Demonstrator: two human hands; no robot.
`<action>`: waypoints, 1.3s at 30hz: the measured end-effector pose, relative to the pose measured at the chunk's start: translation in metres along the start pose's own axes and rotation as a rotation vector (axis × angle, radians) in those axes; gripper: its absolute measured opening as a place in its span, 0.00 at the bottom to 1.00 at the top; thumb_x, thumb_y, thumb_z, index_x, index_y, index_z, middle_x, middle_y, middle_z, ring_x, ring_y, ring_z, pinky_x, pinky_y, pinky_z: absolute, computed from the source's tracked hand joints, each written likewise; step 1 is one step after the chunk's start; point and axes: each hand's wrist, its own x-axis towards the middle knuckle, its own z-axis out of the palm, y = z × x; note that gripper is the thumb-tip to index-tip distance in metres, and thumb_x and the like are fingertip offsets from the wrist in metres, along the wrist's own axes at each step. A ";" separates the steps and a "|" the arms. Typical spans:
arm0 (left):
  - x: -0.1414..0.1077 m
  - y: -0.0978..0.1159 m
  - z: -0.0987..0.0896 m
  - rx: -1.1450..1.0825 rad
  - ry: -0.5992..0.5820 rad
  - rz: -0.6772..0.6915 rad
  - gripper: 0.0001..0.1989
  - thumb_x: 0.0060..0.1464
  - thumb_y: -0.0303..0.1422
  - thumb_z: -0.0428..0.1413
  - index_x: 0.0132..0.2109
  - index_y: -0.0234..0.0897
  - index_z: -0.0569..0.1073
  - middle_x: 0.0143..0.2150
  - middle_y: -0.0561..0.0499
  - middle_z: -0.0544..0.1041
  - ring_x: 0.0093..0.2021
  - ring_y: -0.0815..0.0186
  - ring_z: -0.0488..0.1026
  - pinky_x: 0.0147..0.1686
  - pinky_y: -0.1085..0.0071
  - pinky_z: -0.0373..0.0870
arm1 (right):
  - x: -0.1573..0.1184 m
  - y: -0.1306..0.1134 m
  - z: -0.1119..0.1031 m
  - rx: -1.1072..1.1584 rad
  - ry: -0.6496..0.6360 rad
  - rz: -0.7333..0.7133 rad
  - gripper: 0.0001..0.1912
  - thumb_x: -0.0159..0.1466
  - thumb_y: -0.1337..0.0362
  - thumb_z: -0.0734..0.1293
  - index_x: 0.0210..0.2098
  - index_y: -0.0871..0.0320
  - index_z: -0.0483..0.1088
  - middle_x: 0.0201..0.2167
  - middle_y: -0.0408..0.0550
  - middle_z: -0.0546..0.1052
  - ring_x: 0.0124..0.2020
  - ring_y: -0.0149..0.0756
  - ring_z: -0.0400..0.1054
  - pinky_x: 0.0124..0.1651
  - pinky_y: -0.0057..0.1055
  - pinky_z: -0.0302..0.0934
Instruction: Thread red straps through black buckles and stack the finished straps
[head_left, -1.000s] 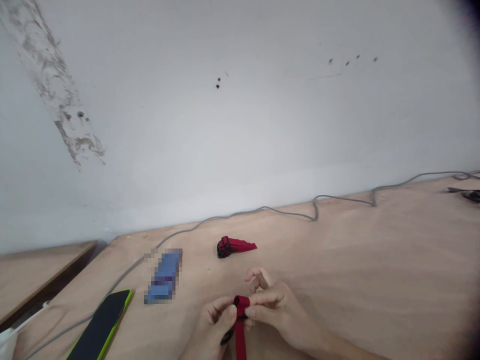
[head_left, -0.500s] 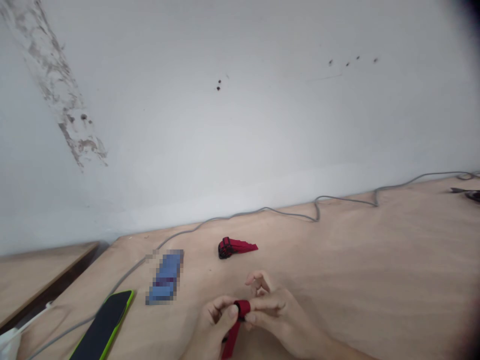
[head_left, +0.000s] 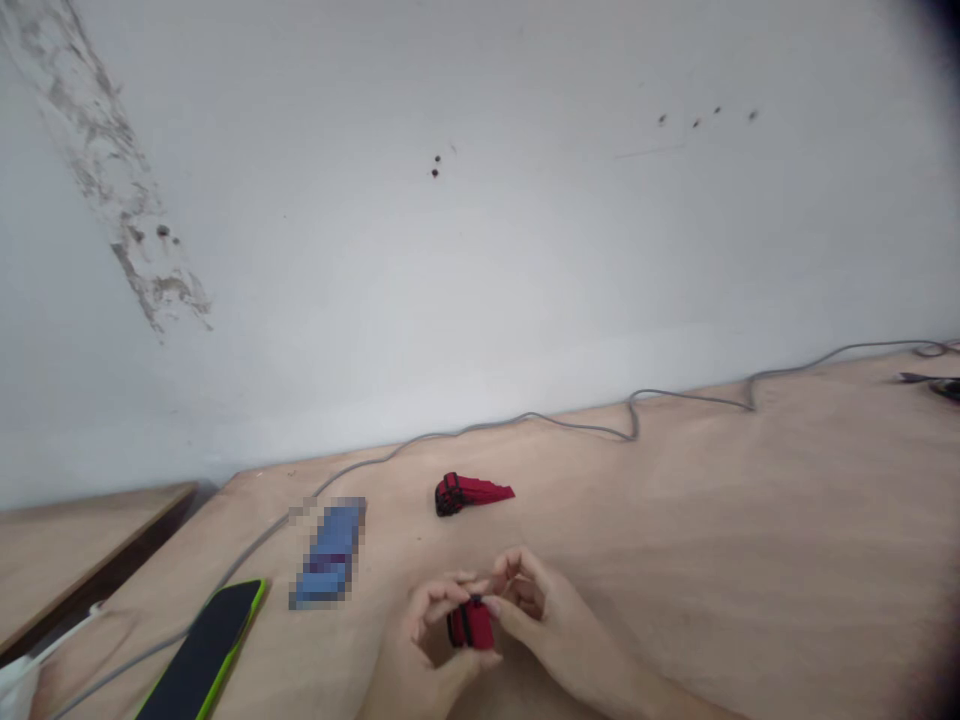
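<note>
Strap bundle in red and black (head_left: 472, 493), lying on the tabletop (head_left: 675, 560). Head view: directly in front of the bundle, nearer the camera and apart from it, a folded red-and-black strap (head_left: 484, 628), held up between two hands. Grip of the left hand (head_left: 420, 680): curled, thumb along the near edge, fingers at the far edge, parted only by the strap's width and closed on it. Grip of the right hand (head_left: 559, 625): thumb and forefinger nearly together, pinching the far right corner of the same strap; exact contact too small to tell. Strap edges partly covered by fingertips, underside hidden.

Left of the bundle, slightly nearer: a blue item (head_left: 330, 555), pixelated past recognition. Farther left and nearer still: a phone (head_left: 206, 640), dark screen, lime-green edge. Behind the bundle, along the foot of the wall (head_left: 525, 270): a grey cable (head_left: 531, 414), bending forward on the bundle's left and meeting the phone; under or beside, cannot tell. Far right of the bundle: a dark object (head_left: 945, 388), cut off, kind unclear. Far left, past a dark gap: another wooden surface (head_left: 97, 510). Above the bundle, on the wall: small holes (head_left: 435, 173).
</note>
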 end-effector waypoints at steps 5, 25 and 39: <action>-0.004 -0.012 -0.008 0.353 -0.021 0.128 0.14 0.50 0.35 0.67 0.44 0.42 0.76 0.56 0.41 0.79 0.61 0.50 0.72 0.60 0.52 0.67 | 0.000 -0.002 -0.002 0.070 -0.185 0.019 0.20 0.67 0.46 0.65 0.35 0.58 0.71 0.28 0.43 0.72 0.28 0.32 0.63 0.33 0.28 0.57; -0.010 -0.016 -0.016 0.785 -0.177 0.351 0.17 0.60 0.34 0.59 0.56 0.45 0.71 0.60 0.43 0.77 0.62 0.51 0.70 0.64 0.46 0.61 | -0.006 -0.022 -0.012 -0.261 -0.320 -0.037 0.16 0.70 0.51 0.58 0.35 0.56 0.64 0.36 0.47 0.73 0.38 0.39 0.65 0.44 0.35 0.60; -0.001 -0.002 -0.010 0.823 -0.128 0.396 0.15 0.60 0.37 0.57 0.54 0.41 0.74 0.50 0.42 0.81 0.52 0.51 0.76 0.53 0.53 0.73 | -0.006 -0.021 -0.021 -0.688 -0.177 -0.417 0.09 0.58 0.72 0.67 0.35 0.54 0.66 0.40 0.45 0.76 0.44 0.40 0.68 0.49 0.36 0.61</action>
